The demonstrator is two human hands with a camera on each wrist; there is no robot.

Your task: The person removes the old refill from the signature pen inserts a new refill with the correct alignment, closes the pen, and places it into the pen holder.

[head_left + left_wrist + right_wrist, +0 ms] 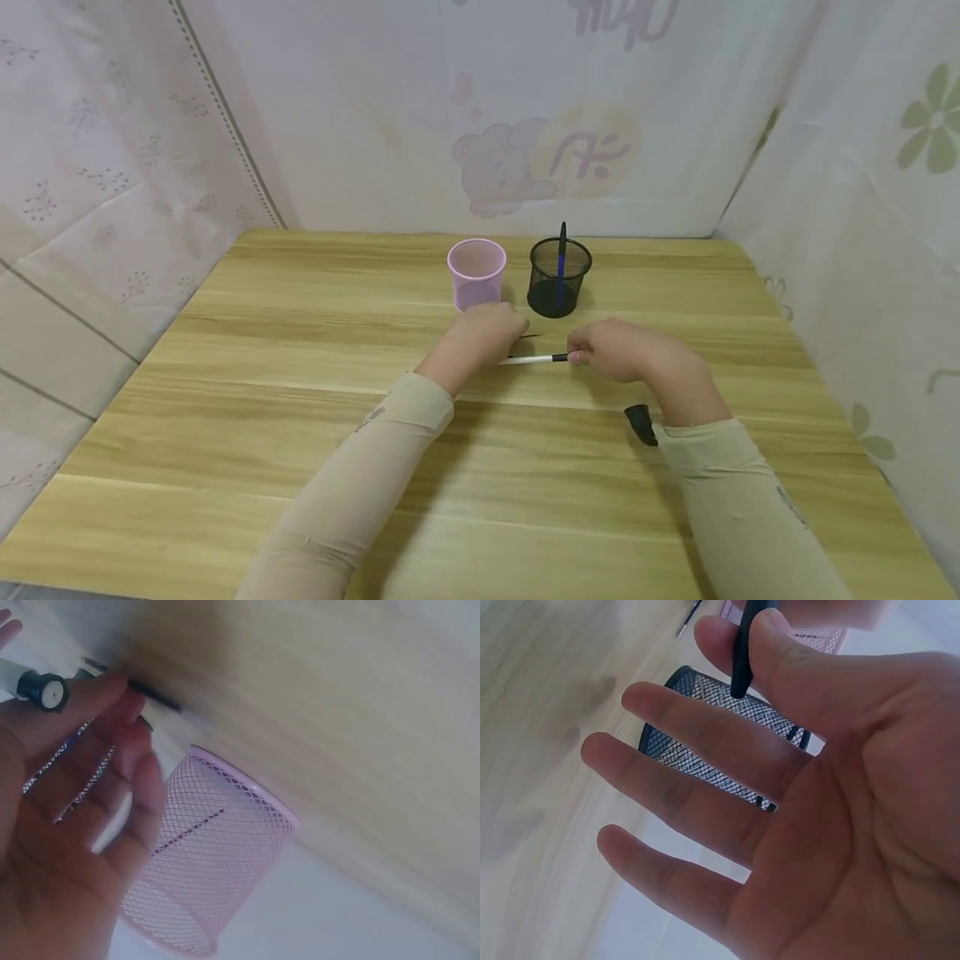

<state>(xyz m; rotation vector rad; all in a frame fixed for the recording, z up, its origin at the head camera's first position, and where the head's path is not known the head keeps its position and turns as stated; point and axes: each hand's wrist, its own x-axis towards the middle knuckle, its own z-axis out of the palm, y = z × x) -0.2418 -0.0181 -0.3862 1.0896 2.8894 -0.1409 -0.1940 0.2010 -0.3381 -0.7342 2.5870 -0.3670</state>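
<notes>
Beige sleeves (330, 508) cross my feed; left hand (480, 337) and right hand (618, 350) grip one pen (531, 360) before pink cup (477, 293) and black cup (538, 292) (one sleeve overlaps a black object (641, 424)).

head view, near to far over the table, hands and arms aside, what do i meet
Small black object → white-and-black pen → thin dark stick → pink mesh cup and black mesh cup, side by side.
</notes>
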